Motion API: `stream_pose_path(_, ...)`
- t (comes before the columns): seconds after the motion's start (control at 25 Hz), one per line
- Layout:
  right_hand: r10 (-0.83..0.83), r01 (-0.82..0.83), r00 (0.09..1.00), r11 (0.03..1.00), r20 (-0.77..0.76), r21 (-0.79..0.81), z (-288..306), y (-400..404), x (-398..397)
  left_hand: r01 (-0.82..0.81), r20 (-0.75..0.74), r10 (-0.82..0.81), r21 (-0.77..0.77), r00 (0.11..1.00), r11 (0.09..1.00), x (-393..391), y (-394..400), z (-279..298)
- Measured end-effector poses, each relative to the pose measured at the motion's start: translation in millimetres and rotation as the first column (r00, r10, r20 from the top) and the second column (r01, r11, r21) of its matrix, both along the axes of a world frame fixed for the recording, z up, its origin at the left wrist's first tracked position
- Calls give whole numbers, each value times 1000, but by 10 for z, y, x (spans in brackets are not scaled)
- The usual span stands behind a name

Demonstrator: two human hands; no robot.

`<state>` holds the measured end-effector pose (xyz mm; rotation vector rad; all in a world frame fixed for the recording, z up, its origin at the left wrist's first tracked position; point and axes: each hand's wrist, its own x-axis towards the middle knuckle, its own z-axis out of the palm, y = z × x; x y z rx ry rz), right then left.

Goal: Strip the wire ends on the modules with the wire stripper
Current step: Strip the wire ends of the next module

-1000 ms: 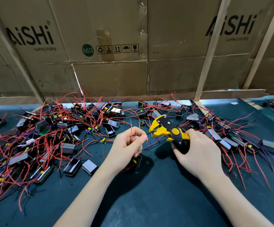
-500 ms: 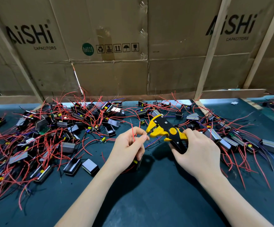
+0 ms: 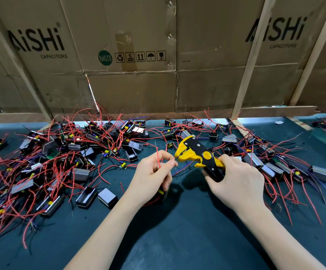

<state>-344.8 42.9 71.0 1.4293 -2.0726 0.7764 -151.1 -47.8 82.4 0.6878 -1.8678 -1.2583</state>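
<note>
Two hands worked above a dark table [image 3: 177, 240]: the left hand [image 3: 152, 177] pinched a red wire [image 3: 158, 160] and held a module [image 3: 163, 192]; the right hand [image 3: 236, 184] gripped a yellow wire stripper [image 3: 196, 153], its head at the wire's end.

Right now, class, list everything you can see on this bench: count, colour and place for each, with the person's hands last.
Modules: many, black and grey, scattered left, rear and right on the table.
Wires: many, mostly red, some blue, tangled among the modules.
Wire stripper: one, yellow and black, centre, above the table.
Table: one, dark teal mat.
Cardboard boxes: several, brown, flattened, standing behind the table.
Wooden battens: several, pale, leaning against the cardboard.
Left hand: pinches a red wire, holds a module underneath.
Right hand: grips the stripper's handles.
</note>
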Motion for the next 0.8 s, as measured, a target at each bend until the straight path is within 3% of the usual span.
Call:
stream_pose_path(0.6,-43,41,999,982,4,186,-42,-34,73,-31,39,31,-2,999,1000,16,-7,7)
stream_pose_path(0.8,25,-24,1000,990,-3,140,-39,-34,102,-160,14,160,61,987,985,-30,8,4)
